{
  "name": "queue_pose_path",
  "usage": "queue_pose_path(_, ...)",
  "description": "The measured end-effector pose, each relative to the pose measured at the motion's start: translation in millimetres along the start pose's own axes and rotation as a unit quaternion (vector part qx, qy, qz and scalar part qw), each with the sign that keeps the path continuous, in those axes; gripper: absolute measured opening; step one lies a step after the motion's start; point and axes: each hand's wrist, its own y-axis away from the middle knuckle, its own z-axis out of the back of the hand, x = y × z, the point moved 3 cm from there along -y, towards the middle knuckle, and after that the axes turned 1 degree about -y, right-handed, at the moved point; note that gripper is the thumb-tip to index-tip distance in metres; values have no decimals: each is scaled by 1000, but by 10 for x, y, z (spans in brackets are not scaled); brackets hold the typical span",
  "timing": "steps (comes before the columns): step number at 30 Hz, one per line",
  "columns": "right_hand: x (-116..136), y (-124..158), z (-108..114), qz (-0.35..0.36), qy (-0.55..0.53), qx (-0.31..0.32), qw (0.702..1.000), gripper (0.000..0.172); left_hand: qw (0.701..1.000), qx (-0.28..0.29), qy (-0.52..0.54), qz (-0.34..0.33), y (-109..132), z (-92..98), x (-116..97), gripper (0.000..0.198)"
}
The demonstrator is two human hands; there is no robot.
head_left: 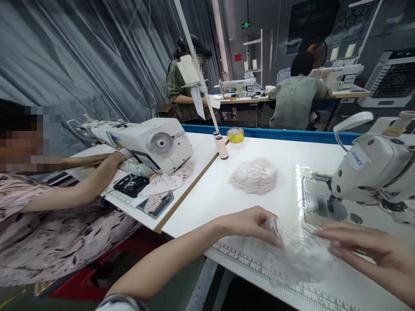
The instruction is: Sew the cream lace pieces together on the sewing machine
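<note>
Between my two hands, over the front edge of the sewing table, is a piece of white lace fabric (300, 252), partly blurred. My left hand (251, 224) grips its left side between thumb and fingers. On the other side, my right hand (366, 250) pinches the lace's right edge with thumb and fingertips. Beyond my left hand lies a stack of pale pink lace pieces (253, 176). To the right, past my right hand, stands a white sewing machine (372, 162) with its metal needle plate (324, 205).
A printed ruler (241, 258) runs along the table's front edge. At the back are thread cones (221, 147) and a yellow tape roll (235, 134). On the left a co-worker's arm (81, 190) reaches to another sewing machine (152, 144). Two more people sit or stand behind.
</note>
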Motion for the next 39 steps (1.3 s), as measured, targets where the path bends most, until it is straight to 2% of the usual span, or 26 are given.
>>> queue_pose_path(1,49,-70,-39,-18,-19,0,1000,27,999,-35,27,3,68,72,28,31)
queue_pose_path(3,160,-266,-135,-44,-62,-13,997,31,989,-145,25,-8,143,293,18,34)
queue_pose_path(5,270,-537,-229,-43,-103,-43,993,36,958,-275,-73,-28,129,606,-84,38)
queue_pose_path(6,308,-692,-262,-42,-107,-69,991,37,945,-309,-103,-32,78,773,-145,39)
queue_pose_path(9,334,-1184,-339,-36,-139,-118,983,42,920,-353,-163,-43,-192,1284,-295,37)
queue_pose_path(11,254,-1462,-375,-84,-171,-131,973,43,911,-355,-208,-30,-401,1558,-308,36)
queue_pose_path(13,168,-1650,-402,-110,-169,-123,972,46,900,-352,-258,-5,-570,1734,-248,33)
queue_pose_path(15,96,-1740,-425,-125,-167,-107,972,46,883,-357,-304,17,-668,1820,-155,29)
queue_pose_path(20,3,-1738,-451,-141,-177,-96,969,44,830,-403,-385,27,-674,1843,-17,28)
queue_pose_path(25,-83,-1742,-473,-138,-182,-92,969,40,773,-442,-455,8,-618,1801,-3,25)
queue_pose_path(28,-95,-1646,-478,-130,-186,-84,970,42,739,-450,-501,-16,-554,1760,-20,25)
queue_pose_path(31,-52,-1331,-438,-122,-182,-87,972,40,715,-457,-526,-63,-432,1656,-83,28)
queue_pose_path(34,45,-854,-362,-31,-102,-46,993,28,695,-465,-532,-134,-266,1439,-158,28)
queue_pose_path(36,58,-519,-264,29,-17,-24,999,25,629,-461,-585,-223,-150,1209,-201,22)
queue_pose_path(38,-26,-223,-79,40,98,-44,993,25,594,-409,-628,-292,-87,939,-198,17)
queue_pose_path(39,-101,-98,51,27,170,-65,983,25,588,-377,-638,-323,-76,794,-191,18)
